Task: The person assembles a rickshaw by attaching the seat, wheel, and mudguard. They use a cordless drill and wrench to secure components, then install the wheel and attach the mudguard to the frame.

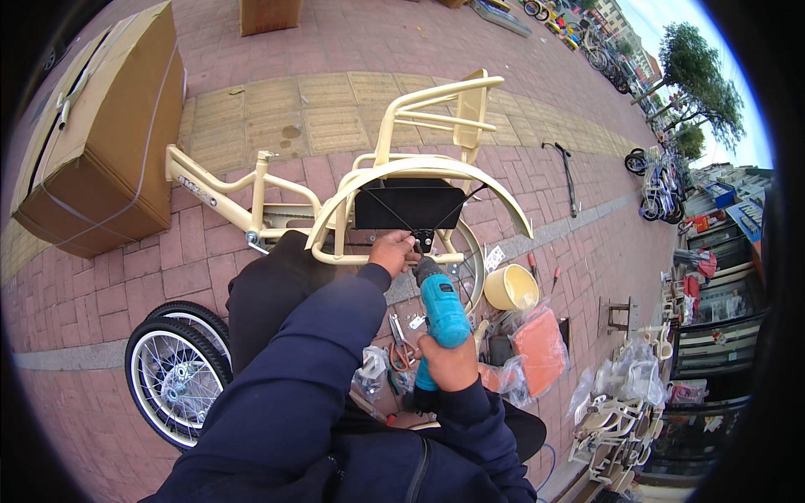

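My right hand [451, 365] is wrapped round the grip of a blue cordless drill [445, 312]. The drill's black chuck points away from me, its tip at a small black bracket below a black panel [407, 204]. Right by that tip my left hand [392, 253] has its fingers pinched together; what they hold is too small to tell. The panel sits within a cream tricycle frame [231, 210] that lies in front of me. A curved cream mudguard [495, 186] arches over the panel, and a cream seat-like rail part [415, 113] rises behind it.
Scissors [401, 344], a cream bucket [511, 287] and an orange pad in plastic [540, 352] lie close on the right. Two spoked wheels [179, 386] rest at the left, a large cardboard box [105, 134] beyond. A hand pump [568, 178] lies farther right on the paving.
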`<state>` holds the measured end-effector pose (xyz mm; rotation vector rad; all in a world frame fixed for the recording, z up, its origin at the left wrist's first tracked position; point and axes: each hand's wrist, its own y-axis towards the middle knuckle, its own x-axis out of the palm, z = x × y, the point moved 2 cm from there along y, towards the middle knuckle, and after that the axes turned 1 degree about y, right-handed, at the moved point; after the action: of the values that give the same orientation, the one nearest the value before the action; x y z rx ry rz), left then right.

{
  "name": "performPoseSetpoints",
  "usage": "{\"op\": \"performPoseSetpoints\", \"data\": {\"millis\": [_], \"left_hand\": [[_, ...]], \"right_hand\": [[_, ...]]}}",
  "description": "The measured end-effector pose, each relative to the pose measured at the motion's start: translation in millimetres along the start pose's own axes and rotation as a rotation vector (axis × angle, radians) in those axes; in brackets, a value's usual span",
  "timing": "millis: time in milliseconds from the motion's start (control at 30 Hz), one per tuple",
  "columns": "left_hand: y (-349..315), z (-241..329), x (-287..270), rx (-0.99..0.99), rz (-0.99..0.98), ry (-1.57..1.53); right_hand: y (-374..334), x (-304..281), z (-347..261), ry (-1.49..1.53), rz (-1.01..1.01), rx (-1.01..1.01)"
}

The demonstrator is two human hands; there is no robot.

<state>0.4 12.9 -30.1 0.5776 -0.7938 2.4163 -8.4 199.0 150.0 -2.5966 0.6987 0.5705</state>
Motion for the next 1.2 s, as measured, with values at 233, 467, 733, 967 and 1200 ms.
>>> {"op": "performPoseSetpoints", "data": {"millis": [233,467,733,967,1200], "left_hand": [[-4,-5,-1,-0.078,-0.004,-0.116],[-4,-10,-1,-0.066,0.012,-0.107],[-4,-5,0,-0.054,0.024,-0.06],[-5,12,7,0.088,0.052,-0.039],[-2,30,12,0.176,0.115,0.12]], "right_hand": [[-4,2,4,-0.075,-0.018,-0.033],[-8,13,16,-0.161,0.036,-0.178],[-7,11,20,-0.203,0.015,-0.13],[-11,-10,32,0.415,-0.08,-0.055],[-19,-71,124,-0.08,0.4,-0.115]]}}
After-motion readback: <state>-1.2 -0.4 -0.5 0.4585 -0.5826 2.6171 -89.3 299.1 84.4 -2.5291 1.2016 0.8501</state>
